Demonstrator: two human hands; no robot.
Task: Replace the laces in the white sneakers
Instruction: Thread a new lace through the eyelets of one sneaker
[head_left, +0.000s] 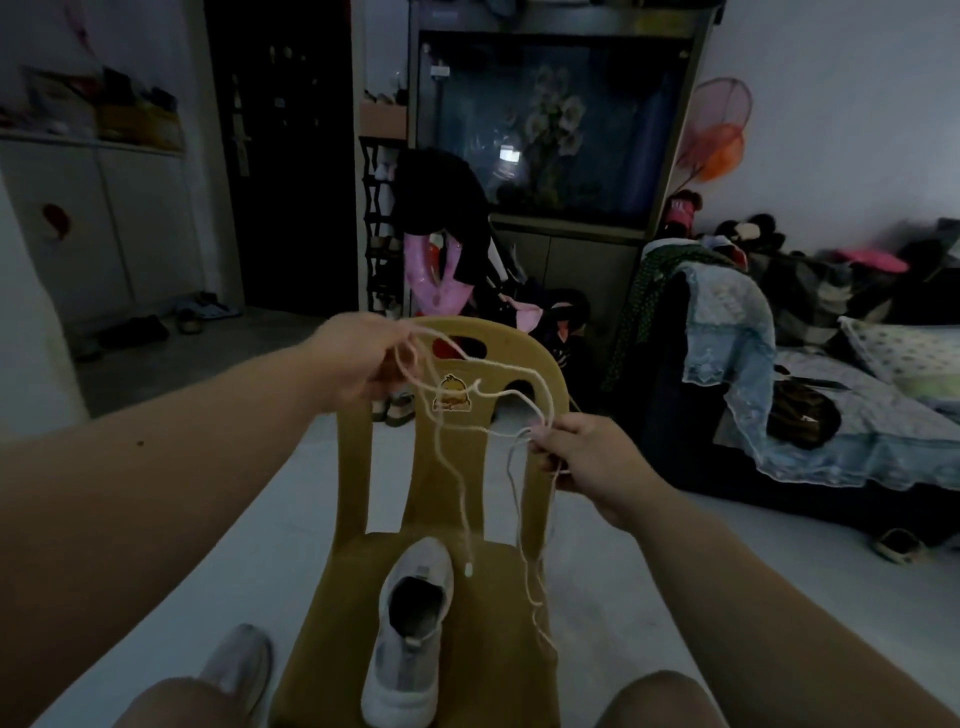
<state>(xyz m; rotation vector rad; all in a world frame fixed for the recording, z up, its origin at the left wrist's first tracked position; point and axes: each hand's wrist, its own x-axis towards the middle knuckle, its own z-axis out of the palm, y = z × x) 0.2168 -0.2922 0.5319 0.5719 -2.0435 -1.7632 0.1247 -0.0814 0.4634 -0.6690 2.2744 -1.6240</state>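
Both hands are raised over a yellow plastic chair (540, 374), the left hand (358, 358) pinching one part of a pale lace (460, 483) and the right hand (587, 457) pinching another, so loops hang tangled between them. One white sneaker (410, 639) sits unlaced on the chair seat, a lace end dangling just above it. A second sneaker (241, 670) lies on the floor near left.

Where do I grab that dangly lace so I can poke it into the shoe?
Pinch the lace just above its capped tip, coming from the side: that end hangs straight down and free over the white sneaker on the chair.
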